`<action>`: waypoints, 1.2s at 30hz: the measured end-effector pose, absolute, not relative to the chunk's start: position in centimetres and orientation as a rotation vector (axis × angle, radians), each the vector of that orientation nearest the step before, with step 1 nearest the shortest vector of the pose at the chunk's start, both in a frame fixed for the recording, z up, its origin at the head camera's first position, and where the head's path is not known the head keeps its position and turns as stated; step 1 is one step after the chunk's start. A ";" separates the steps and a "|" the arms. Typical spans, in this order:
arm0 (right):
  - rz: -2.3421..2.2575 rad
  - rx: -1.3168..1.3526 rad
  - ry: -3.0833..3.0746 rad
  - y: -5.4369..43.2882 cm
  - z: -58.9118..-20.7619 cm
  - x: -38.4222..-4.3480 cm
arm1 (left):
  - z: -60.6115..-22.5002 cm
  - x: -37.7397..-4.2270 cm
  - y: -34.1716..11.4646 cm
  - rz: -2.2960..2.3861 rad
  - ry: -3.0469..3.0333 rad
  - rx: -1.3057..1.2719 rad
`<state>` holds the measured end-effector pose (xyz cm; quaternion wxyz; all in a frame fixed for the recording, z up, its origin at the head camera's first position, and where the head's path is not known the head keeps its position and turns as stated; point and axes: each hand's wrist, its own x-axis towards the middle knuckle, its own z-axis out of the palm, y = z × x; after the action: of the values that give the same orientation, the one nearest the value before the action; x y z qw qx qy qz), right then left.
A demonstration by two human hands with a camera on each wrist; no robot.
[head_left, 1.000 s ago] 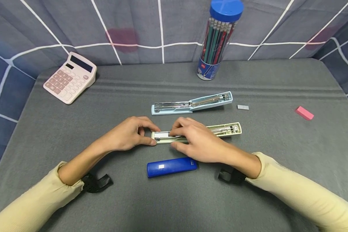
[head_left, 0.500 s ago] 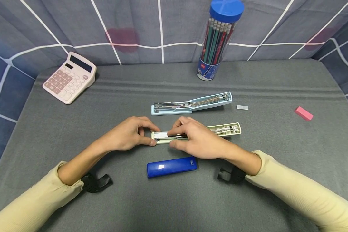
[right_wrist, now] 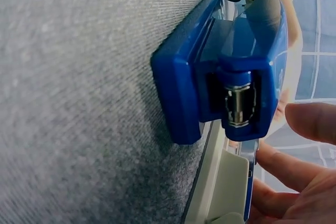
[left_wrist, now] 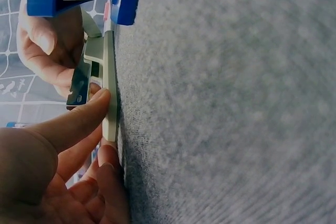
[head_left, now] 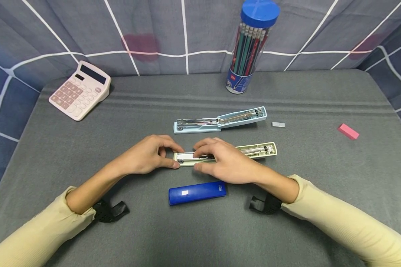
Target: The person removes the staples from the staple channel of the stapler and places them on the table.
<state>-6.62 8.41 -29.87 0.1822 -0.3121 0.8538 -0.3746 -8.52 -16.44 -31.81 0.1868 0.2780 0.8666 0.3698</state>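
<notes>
A pale green stapler [head_left: 264, 150] lies opened out on the grey cloth, its metal magazine [left_wrist: 80, 85] exposed. At its left end my left hand [head_left: 147, 155] pinches the base, with the thumb on the near side. My right hand [head_left: 232, 161] reaches over the stapler's middle, fingertips at the far side of the magazine. In the right wrist view the right thumb [right_wrist: 315, 121] stands apart from the metal. Part of the magazine is hidden under the right hand. A blue stapler [head_left: 198, 193] lies closed just in front.
Behind lies an opened light blue stapler [head_left: 200, 126], with a strip of staples [head_left: 278, 125] to its right. A pink eraser [head_left: 348, 131] is farther right. A tube of pencils [head_left: 245, 52] stands at the back, and a pink calculator [head_left: 80, 90] at back left.
My right fingertips have shifted slightly left along the magazine, and its fingers are a little more spread. My left hand keeps its hold on the stapler's end.
</notes>
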 end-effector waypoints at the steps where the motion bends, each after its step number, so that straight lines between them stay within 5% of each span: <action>1: -1.091 -0.868 2.394 8.4 -29.9 -6.6 | -31.8 -8.5 -16.5 1.041 2.441 0.785; 36: -1.501 -0.933 2.253 6.5 -31.0 -7.0 | -31.9 -8.5 -16.4 1.077 2.428 0.751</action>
<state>-7.04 6.47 -31.01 0.1387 -0.3228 0.7792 -0.5190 -8.49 -16.41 -31.89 0.1897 0.2670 0.8637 0.3830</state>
